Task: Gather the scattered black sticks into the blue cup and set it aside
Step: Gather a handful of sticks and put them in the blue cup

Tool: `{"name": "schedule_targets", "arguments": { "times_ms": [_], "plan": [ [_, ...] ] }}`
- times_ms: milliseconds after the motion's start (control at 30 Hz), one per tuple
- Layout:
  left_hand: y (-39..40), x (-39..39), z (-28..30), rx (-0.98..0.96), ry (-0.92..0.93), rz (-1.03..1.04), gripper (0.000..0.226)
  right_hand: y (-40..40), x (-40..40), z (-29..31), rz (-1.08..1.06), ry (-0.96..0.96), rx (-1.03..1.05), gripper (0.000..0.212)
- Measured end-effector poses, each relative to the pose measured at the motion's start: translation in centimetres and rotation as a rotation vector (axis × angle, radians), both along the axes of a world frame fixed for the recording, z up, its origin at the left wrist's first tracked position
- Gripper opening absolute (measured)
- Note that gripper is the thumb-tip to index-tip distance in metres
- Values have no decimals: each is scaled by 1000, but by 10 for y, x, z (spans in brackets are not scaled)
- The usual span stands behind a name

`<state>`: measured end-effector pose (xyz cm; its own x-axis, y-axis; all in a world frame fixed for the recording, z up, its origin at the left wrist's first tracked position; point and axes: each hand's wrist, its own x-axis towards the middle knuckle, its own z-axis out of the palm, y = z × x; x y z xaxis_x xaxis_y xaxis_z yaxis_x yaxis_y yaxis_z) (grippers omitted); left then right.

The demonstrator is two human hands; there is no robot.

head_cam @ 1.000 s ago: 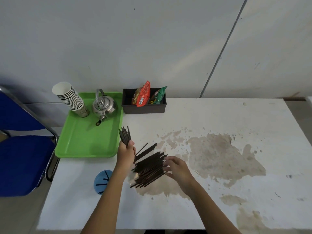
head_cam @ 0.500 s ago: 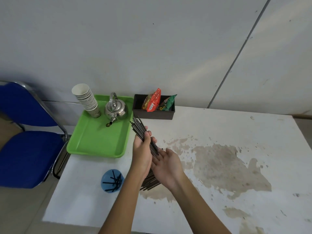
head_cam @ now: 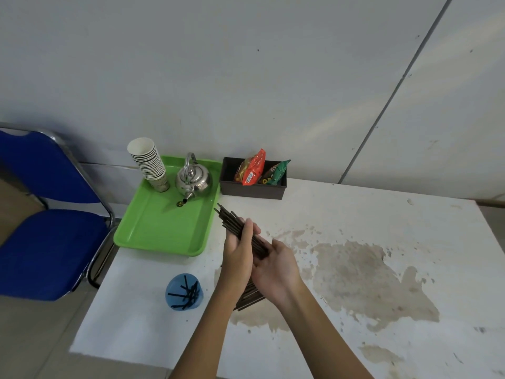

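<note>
My left hand grips a bundle of black sticks that juts up and to the left, raised over the white table. My right hand lies against the bundle's lower end, palm cupped to it. Under my wrists a pile of more black sticks rests on the table, mostly hidden by my arms. The blue cup stands to the left of my left forearm, near the table's left edge, with several black sticks inside.
A green tray at the back left carries a stack of paper cups and a metal kettle. A dark box with snack packets stands by the wall. A blue chair stands left of the table.
My left hand lifted a bundle of sticks off the pile. My right hand left the pile and came up against the bundle. The view shifted, so the table sits further right in view.
</note>
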<state>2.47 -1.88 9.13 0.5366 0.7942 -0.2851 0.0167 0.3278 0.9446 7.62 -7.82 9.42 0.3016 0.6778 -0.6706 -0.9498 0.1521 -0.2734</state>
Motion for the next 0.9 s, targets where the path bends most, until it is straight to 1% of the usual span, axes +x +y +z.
{"name": "schedule_targets", "arguments": {
  "times_ms": [100,200,233,367,533,600,700,767,900],
  "plan": [
    [0,-3,-2,116,19,-66,24,0,1,-2,-9,12,4,53],
    [2,-7,-3,142,19,-90,12,1,0,-2,-10,24,6,54],
    [2,-9,-2,153,17,-98,13,1,-2,-1,-5,27,14,55],
    [2,-15,2,210,64,-122,29,5,-7,5,-2,46,63,55],
    [7,-23,6,266,104,-91,28,12,-9,11,38,34,51,56],
    [11,-28,5,342,129,-59,32,15,-12,10,56,24,28,55],
    [24,-41,-2,491,278,-48,36,21,-19,11,93,1,16,54],
    [30,-53,1,445,338,-58,38,27,-26,13,133,-14,17,55],
    [41,-86,5,346,285,3,25,43,-49,14,246,-57,39,57]
  ]
}}
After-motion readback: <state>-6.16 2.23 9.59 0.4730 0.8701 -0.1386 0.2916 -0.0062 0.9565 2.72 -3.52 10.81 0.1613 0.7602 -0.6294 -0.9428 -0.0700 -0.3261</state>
